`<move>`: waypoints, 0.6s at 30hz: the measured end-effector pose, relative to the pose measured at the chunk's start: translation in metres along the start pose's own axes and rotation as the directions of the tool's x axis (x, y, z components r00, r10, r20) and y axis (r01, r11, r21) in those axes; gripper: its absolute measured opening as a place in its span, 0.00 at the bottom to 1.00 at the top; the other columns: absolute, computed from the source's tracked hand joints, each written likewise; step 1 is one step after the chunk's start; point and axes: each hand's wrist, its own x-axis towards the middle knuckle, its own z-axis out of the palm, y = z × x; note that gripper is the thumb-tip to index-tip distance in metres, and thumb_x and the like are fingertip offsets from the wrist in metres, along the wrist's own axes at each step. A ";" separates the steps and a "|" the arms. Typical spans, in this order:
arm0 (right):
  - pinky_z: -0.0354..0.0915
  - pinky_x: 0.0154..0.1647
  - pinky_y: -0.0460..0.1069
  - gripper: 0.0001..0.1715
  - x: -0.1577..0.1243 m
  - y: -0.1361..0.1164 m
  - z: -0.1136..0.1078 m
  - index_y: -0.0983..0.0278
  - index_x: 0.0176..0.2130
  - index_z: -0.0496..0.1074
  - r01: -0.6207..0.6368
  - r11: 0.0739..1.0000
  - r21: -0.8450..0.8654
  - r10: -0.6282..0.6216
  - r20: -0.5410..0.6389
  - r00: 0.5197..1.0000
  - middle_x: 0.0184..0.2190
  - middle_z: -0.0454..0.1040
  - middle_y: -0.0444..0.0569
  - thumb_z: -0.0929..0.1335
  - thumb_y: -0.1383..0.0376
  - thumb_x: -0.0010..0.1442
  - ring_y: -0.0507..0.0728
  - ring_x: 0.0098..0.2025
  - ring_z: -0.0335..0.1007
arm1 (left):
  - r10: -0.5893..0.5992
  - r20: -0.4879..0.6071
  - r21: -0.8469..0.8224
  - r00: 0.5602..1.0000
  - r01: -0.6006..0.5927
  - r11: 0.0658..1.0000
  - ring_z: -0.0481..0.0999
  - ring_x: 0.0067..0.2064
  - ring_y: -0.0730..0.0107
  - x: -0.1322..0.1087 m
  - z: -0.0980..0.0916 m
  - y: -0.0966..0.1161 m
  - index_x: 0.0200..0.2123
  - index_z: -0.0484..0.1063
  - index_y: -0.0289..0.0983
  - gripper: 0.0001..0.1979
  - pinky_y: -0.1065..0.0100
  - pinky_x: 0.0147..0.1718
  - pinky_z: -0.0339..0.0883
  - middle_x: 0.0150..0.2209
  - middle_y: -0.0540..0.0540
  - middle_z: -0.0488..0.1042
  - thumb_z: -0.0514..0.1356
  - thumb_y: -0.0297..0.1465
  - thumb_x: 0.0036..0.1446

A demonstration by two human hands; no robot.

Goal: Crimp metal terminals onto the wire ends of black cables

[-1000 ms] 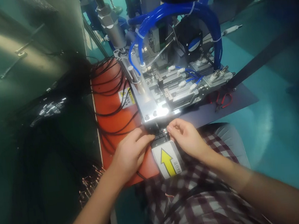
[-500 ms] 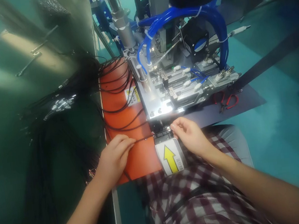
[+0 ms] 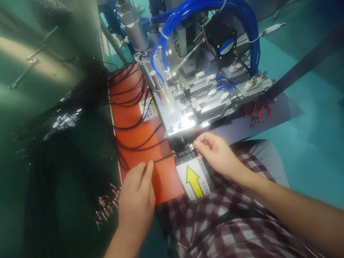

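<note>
A thin black cable (image 3: pixel 163 158) stretches between my hands over the orange plate (image 3: pixel 165 182). My left hand (image 3: pixel 138 187) pinches the cable between thumb and fingers on the plate's left part. My right hand (image 3: pixel 212 151) is closed at the cable's far end, where a small shiny metal tip (image 3: pixel 191 146) shows beside the fingertips. That end lies across a dark fixture (image 3: pixel 185 156) at the front of the machine (image 3: pixel 183 119), just above a white label with a yellow arrow (image 3: pixel 194 182). The fingers partly hide the tip.
Several black cables (image 3: pixel 135 126) loop over the plate into the machine. At left lie cable bundles with silvery ends (image 3: pixel 66 119) and copper ends (image 3: pixel 107 202). Red-handled pliers (image 3: pixel 257 112) rest on the right. Blue hoses (image 3: pixel 209 5) arch above the machine.
The view has shifted slightly, so the machine appears a little further left and up. My left hand is turned more upright and sits lower, still pinching the cable. My right hand stays at the fixture.
</note>
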 end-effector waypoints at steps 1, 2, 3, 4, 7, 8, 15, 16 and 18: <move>0.60 0.28 0.48 0.12 -0.001 -0.001 0.000 0.61 0.27 0.62 -0.005 1.000 -0.001 0.005 -0.007 1.000 0.20 0.65 0.40 0.65 0.60 0.60 0.53 0.24 0.64 | -0.010 -0.003 -0.007 1.000 0.010 1.000 0.71 0.47 0.55 -0.001 0.000 0.001 0.61 0.59 0.35 0.27 0.55 0.46 0.69 0.46 0.36 0.71 0.51 0.16 0.58; 0.59 0.27 0.48 0.12 -0.001 -0.001 0.001 0.61 0.27 0.62 -0.012 1.000 -0.002 0.012 -0.013 1.000 0.19 0.65 0.40 0.65 0.60 0.60 0.52 0.24 0.64 | -0.016 -0.010 -0.012 1.000 0.016 1.000 0.71 0.47 0.55 -0.002 0.000 0.002 0.61 0.58 0.35 0.28 0.55 0.46 0.70 0.46 0.36 0.70 0.51 0.16 0.59; 0.59 0.27 0.48 0.12 -0.001 -0.002 0.001 0.61 0.27 0.61 -0.019 1.000 -0.002 0.019 -0.020 1.000 0.19 0.65 0.39 0.65 0.60 0.60 0.52 0.23 0.64 | -0.021 -0.017 -0.016 1.000 0.021 1.000 0.71 0.47 0.55 -0.002 0.000 0.002 0.62 0.57 0.36 0.28 0.55 0.46 0.70 0.45 0.36 0.70 0.52 0.16 0.59; 0.58 0.27 0.48 0.12 -0.001 -0.003 0.001 0.61 0.27 0.61 -0.027 1.000 -0.002 0.027 -0.025 0.999 0.19 0.65 0.39 0.65 0.60 0.59 0.52 0.23 0.63 | -0.023 -0.024 -0.017 0.999 0.023 1.000 0.71 0.46 0.55 -0.002 0.001 0.002 0.62 0.57 0.37 0.29 0.55 0.46 0.70 0.45 0.37 0.71 0.52 0.16 0.58; 0.58 0.27 0.48 0.12 0.000 -0.004 0.000 0.62 0.26 0.62 -0.049 0.999 0.017 0.049 -0.020 0.999 0.18 0.65 0.39 0.66 0.60 0.58 0.52 0.22 0.63 | -0.027 -0.041 -0.022 0.999 0.026 0.999 0.72 0.45 0.56 -0.001 0.001 0.002 0.62 0.58 0.37 0.28 0.56 0.45 0.71 0.43 0.38 0.71 0.52 0.17 0.59; 0.59 0.27 0.48 0.12 0.001 -0.004 -0.001 0.62 0.26 0.63 -0.056 0.998 0.030 0.056 -0.010 0.998 0.18 0.65 0.39 0.67 0.59 0.57 0.52 0.22 0.63 | -0.028 -0.047 -0.023 0.999 0.027 0.999 0.72 0.45 0.56 -0.001 0.001 0.002 0.62 0.58 0.37 0.28 0.56 0.45 0.71 0.43 0.38 0.71 0.52 0.17 0.59; 0.62 0.28 0.48 0.20 0.004 -0.001 -0.005 0.63 0.26 0.66 -0.109 0.978 0.179 0.101 0.055 0.993 0.21 0.66 0.40 0.68 0.50 0.52 0.50 0.22 0.62 | -0.045 -0.064 -0.034 0.997 0.043 0.998 0.73 0.44 0.58 0.000 0.001 0.003 0.59 0.61 0.37 0.25 0.58 0.44 0.71 0.43 0.38 0.72 0.52 0.18 0.59; 0.61 0.28 0.48 0.21 0.004 -0.001 -0.004 0.63 0.26 0.66 -0.109 0.976 0.189 0.101 0.050 0.994 0.21 0.66 0.41 0.68 0.49 0.53 0.50 0.22 0.63 | -0.044 -0.062 -0.033 0.997 0.042 0.999 0.73 0.44 0.58 0.000 0.001 0.003 0.59 0.61 0.37 0.25 0.58 0.43 0.71 0.43 0.38 0.72 0.52 0.18 0.59; 0.61 0.28 0.47 0.21 0.003 -0.001 -0.003 0.63 0.25 0.66 -0.099 0.976 0.192 0.094 0.038 0.995 0.21 0.67 0.41 0.69 0.49 0.53 0.50 0.22 0.62 | -0.045 -0.057 -0.036 0.997 0.043 0.998 0.73 0.44 0.59 0.000 0.001 0.002 0.59 0.61 0.38 0.25 0.59 0.43 0.71 0.42 0.39 0.72 0.52 0.18 0.60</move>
